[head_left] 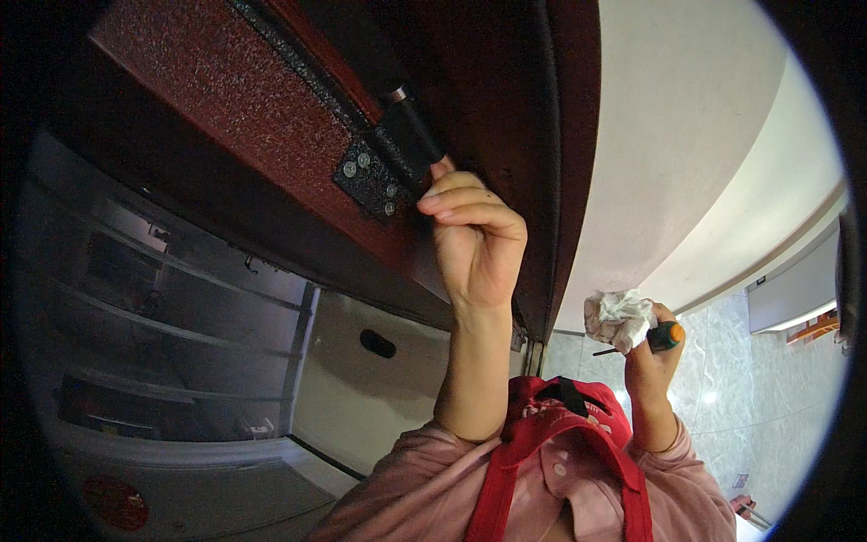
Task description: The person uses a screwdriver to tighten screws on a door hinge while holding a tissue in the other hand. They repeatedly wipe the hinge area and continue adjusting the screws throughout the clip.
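Note:
My left hand (479,244) is raised to a black door hinge (411,135) on a dark red door. Its fingers are bent and closed at the lower end of the hinge barrel, and one fingertip goes partly out of sight behind it. Screws hold the hinge's black plate (368,181) to the textured red surface. Lower on the right, my right hand (652,369) is closed around a screwdriver (666,337) with a dark green and orange handle. The same hand holds a crumpled white tissue (619,319); a thin dark shaft sticks out beneath it.
The dark red door frame (569,135) meets a pale wall (677,117) on the right. A red apron (569,425) hangs on my front. At left are a glass-fronted cabinet with shelves (181,325) and a white panel with an oval slot (376,343). Grey marbled tiles (731,370) cover the floor.

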Available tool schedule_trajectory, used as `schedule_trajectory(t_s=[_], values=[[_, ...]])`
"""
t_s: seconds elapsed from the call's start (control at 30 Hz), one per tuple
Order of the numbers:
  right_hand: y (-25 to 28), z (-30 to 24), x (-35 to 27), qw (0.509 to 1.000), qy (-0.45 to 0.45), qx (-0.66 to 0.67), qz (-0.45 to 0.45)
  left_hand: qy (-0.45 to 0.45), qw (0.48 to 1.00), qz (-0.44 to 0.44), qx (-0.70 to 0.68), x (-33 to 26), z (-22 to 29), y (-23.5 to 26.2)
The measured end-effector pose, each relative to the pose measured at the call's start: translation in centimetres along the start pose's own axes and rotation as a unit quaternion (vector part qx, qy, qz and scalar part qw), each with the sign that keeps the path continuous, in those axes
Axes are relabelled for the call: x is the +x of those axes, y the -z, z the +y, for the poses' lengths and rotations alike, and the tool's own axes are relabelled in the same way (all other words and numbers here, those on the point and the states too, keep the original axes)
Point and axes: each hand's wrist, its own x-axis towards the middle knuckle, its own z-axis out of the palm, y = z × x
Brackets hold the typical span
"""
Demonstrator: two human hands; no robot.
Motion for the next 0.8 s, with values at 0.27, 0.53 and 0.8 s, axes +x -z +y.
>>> schedule_trajectory(t_s=[0.27, 0.53, 0.8], values=[[-0.2, -0.4, -0.2, 1.000, -0.021, -0.012, 0.019, 0.014, 1.000, 0.005, 0.008, -0.5, 0.1, -0.4], [-0.2, -0.6, -0.9, 0.999, -0.002, 0.002, 0.039, -0.048, 0.998, 0.016, 0.048, -0.7, -1.2, -0.8], [0.5, -0.5, -1.1, 0.999, -0.035, 0.000, 0.021, -0.047, 0.997, 0.008, 0.059, -0.8, -0.9, -0.2]])
